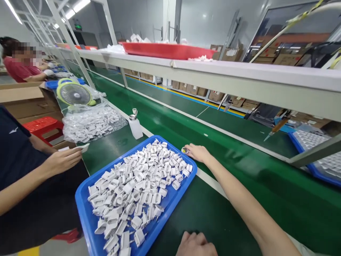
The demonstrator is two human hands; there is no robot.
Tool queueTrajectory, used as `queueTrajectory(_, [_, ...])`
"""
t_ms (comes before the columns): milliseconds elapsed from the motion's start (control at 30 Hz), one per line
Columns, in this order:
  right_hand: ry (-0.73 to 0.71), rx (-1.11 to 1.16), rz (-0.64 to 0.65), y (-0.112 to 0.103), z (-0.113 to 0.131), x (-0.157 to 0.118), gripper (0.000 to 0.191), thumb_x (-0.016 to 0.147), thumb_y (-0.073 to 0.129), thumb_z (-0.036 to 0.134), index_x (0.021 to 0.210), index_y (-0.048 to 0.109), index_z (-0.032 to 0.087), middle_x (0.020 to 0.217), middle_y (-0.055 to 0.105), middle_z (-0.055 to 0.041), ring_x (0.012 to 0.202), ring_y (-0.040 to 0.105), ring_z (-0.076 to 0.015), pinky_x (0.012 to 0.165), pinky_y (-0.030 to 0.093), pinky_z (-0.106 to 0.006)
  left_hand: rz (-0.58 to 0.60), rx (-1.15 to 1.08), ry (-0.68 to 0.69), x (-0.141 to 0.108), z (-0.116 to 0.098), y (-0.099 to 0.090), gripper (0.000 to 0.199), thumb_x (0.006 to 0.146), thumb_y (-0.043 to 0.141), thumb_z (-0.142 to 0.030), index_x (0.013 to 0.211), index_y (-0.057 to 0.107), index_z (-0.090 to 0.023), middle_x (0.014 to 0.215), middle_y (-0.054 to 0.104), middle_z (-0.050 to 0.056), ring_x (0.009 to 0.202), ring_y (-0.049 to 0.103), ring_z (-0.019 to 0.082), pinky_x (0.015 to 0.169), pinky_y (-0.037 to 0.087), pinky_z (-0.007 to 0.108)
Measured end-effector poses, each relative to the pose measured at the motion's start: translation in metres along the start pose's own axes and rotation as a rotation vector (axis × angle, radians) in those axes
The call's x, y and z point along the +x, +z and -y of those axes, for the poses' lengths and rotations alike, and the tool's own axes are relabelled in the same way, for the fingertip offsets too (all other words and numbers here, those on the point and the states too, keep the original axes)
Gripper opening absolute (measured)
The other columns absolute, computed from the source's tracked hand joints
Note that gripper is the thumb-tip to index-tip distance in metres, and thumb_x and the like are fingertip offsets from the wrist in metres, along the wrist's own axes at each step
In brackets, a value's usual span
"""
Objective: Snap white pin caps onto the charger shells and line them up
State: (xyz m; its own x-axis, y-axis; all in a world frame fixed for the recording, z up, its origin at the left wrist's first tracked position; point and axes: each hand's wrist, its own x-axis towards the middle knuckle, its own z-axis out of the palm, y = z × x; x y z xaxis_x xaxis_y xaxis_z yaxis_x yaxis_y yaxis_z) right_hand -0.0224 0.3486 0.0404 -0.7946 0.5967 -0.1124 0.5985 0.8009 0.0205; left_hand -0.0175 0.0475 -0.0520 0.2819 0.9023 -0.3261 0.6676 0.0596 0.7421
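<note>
My right hand (198,153) reaches over the green conveyor belt just past the far right corner of the blue tray (174,209). Its fingers pinch a small white charger housing (184,150), open end showing, with something yellow inside. Low in the picture, my left hand (196,245) rests curled at the green tabletop, right of the tray. Its fingers are folded, and whatever may be in them is hidden. The tray is heaped with white plug charger housings (138,174), several with metal pins showing.
A co-worker's hand (64,161) at left holds a flat white piece. Beyond the tray stand a white pump bottle (135,128), a plastic bag of white parts (93,124) and a green fan (74,93). An overhead shelf (239,76) carries a red tray (165,50); an orange-handled screwdriver (278,126) hangs at right.
</note>
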Motion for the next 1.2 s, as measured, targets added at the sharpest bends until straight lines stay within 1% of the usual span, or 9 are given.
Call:
queueTrajectory(67, [0.063,0.027,-0.023,0.006,-0.007,-0.026,0.031,0.109,0.044,0.040,0.129,0.059,0.022,0.121,0.065,-0.0083,0.101,0.068,-0.0225,0.082,0.054,-0.034,0.076,0.024,-0.036,-0.010,-0.016,-0.014,0.028,0.081,0.076,-0.041,0.105,0.069,-0.028,0.114,0.066,0.005,0.111,0.062,0.030,0.096,0.039,0.043])
queueTrajectory(167, [0.166,0.050,-0.020,0.016,-0.016,-0.085,0.034,0.110,0.031,0.036,0.127,0.058,0.024,0.123,0.063,-0.0097,0.107,0.066,-0.0235,0.083,0.050,-0.032,0.065,0.045,-0.003,-0.022,-0.035,-0.034,0.021,0.087,0.066,-0.037,0.104,0.064,-0.025,0.115,0.065,0.005,0.109,0.063,0.029,0.098,0.040,0.047])
queueTrajectory(333, [0.305,0.038,0.092,0.024,-0.013,-0.160,0.038,0.108,0.037,0.038,0.140,0.050,0.025,0.126,0.065,-0.0102,0.099,0.070,-0.0264,0.075,0.050,-0.033,0.139,0.026,-0.012,-0.021,-0.042,-0.049,0.011,0.086,0.068,-0.031,0.092,0.062,-0.023,0.106,0.066,0.002,0.101,0.066,0.028,0.094,0.042,0.048])
queueTrajectory(467, [0.372,0.061,0.111,0.021,-0.013,-0.124,0.057,0.108,0.042,0.040,0.160,0.026,0.023,0.129,0.065,-0.0144,0.104,0.069,-0.0297,0.082,0.053,-0.038,0.162,0.043,-0.040,-0.012,-0.044,-0.052,0.020,0.080,0.080,-0.034,0.088,0.064,-0.024,0.102,0.066,-0.001,0.096,0.067,0.026,0.089,0.044,0.044])
queueTrajectory(633, [0.310,0.190,0.160,-0.004,-0.024,-0.039,0.043,0.102,0.062,0.041,0.138,0.056,0.019,0.126,0.065,-0.0103,0.105,0.067,-0.0234,0.092,0.057,-0.044,0.173,0.092,-0.084,-0.007,-0.050,-0.057,0.028,0.071,0.089,-0.035,0.084,0.066,-0.025,0.099,0.068,-0.003,0.096,0.068,0.024,0.085,0.045,0.037])
queueTrajectory(733, [0.287,0.330,0.152,-0.011,-0.027,-0.036,0.034,0.101,0.065,0.036,0.130,0.061,0.018,0.120,0.066,-0.0089,0.100,0.068,-0.0220,0.087,0.059,-0.041,0.170,0.107,-0.067,-0.007,-0.050,-0.059,0.026,0.072,0.088,-0.035,0.084,0.066,-0.025,0.099,0.067,-0.002,0.096,0.068,0.024,0.084,0.045,0.037])
queueTrajectory(867, [0.295,0.594,0.143,0.009,-0.016,-0.113,0.042,0.107,0.043,0.042,0.146,0.041,0.028,0.106,0.070,-0.0039,0.074,0.071,-0.0185,0.062,0.059,-0.030,0.180,0.098,-0.019,-0.008,-0.047,-0.057,0.019,0.080,0.080,-0.032,0.084,0.064,-0.024,0.097,0.065,-0.001,0.098,0.067,0.026,0.087,0.045,0.040])
queueTrajectory(1000, [0.351,0.975,0.223,0.035,0.025,-0.212,0.049,0.104,0.036,0.056,0.143,0.036,0.027,0.083,0.067,0.0007,0.052,0.066,-0.0169,0.041,0.051,-0.026,0.193,0.087,0.028,-0.009,-0.049,-0.055,0.007,0.085,0.067,-0.020,0.087,0.061,-0.022,0.100,0.062,0.003,0.103,0.065,0.030,0.089,0.044,0.046])
queueTrajectory(1200, [0.484,0.897,0.153,0.056,0.058,-0.265,0.039,0.105,0.033,0.051,0.133,0.039,0.025,0.087,0.067,-0.0005,0.071,0.072,-0.0195,0.056,0.056,-0.028,0.224,0.119,0.060,-0.009,-0.059,-0.057,0.012,0.085,0.059,-0.010,0.089,0.060,-0.021,0.099,0.058,0.004,0.102,0.063,0.031,0.088,0.046,0.050])
